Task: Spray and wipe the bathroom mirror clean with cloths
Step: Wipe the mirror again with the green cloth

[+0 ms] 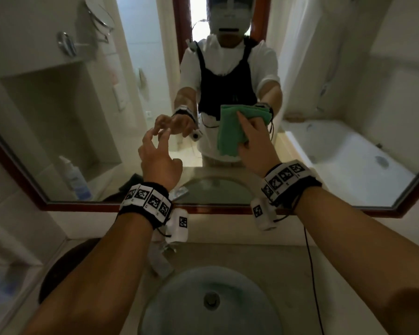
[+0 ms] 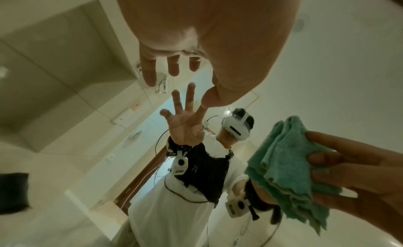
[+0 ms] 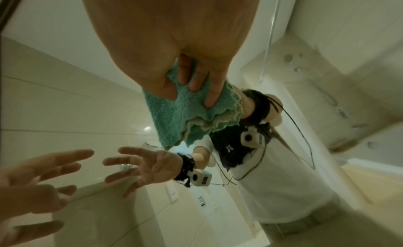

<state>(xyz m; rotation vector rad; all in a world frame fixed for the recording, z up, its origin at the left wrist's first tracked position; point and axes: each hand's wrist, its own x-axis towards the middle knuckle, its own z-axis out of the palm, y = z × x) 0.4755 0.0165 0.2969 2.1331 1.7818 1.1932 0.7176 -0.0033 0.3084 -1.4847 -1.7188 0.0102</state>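
The wall mirror [image 1: 82, 117] in its red-brown frame fills the upper head view. My right hand [image 1: 250, 139] grips a folded green cloth [image 1: 230, 134], thumb on one side and fingers on the other, and holds it up at the glass. I cannot tell whether the cloth touches the glass. My left hand [image 1: 159, 146] hovers just left of it with fingers spread, holding nothing, its fingertips close to their reflection. In the right wrist view the cloth [image 3: 172, 118] hangs below my right hand [image 3: 191, 88]. In the left wrist view the cloth [image 2: 287, 168] is at the right and my left hand [image 2: 172, 68] is at the top.
A round grey basin [image 1: 179, 305] with a drain sits in the counter below my arms, with the faucet [image 1: 165, 252] behind it. A dark round object [image 1: 65, 262] lies at the counter's left. The mirror reflects a bottle with blue liquid [image 1: 76, 180], a bathtub [image 1: 348, 165] and me.
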